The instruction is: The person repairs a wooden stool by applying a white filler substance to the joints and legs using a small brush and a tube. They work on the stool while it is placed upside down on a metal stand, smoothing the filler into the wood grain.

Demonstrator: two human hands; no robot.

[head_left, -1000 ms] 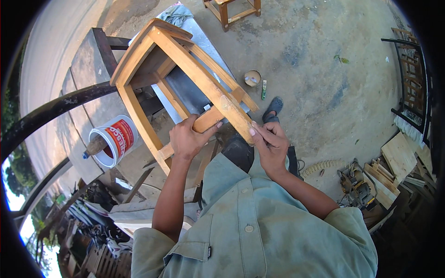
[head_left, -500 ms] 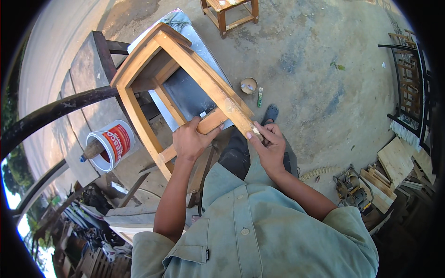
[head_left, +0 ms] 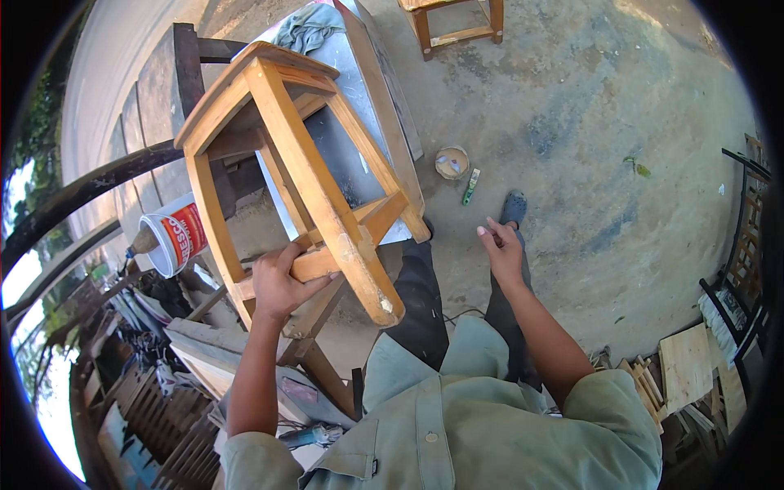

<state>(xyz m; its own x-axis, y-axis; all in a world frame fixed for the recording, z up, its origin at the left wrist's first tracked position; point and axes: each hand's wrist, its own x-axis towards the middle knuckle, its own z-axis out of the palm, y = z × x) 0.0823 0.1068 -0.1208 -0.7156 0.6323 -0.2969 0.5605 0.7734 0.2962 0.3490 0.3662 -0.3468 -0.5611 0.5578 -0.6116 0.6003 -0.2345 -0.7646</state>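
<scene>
A wooden stool (head_left: 306, 163) with worn, pale-orange legs lies tipped over on a bench, its seat pointing away from me and its legs toward me. My left hand (head_left: 280, 282) is closed around the stool's lower crossbar, thumb along the near face. The nearest leg end shows a chipped, whitish patch. To the right of the stool, my right hand (head_left: 502, 251) hangs in the air over the floor, apart from it. Its thumb and forefinger extend loosely with a small gap, and I see nothing held; the other fingers are partly hidden.
Left of the stool stands a white-and-red bucket (head_left: 175, 237) with a bottle-like object in it. A grey cloth (head_left: 309, 28) lies on the bench's far end. On the floor are a round tub (head_left: 452, 162) and a green-handled brush (head_left: 471, 187). Another stool (head_left: 457, 33) stands beyond; boards (head_left: 686, 367) lie right.
My right hand has let go of the stool's leg and moved right. The stool has turned, its near leg swinging down toward me, while my left hand keeps hold of the crossbar.
</scene>
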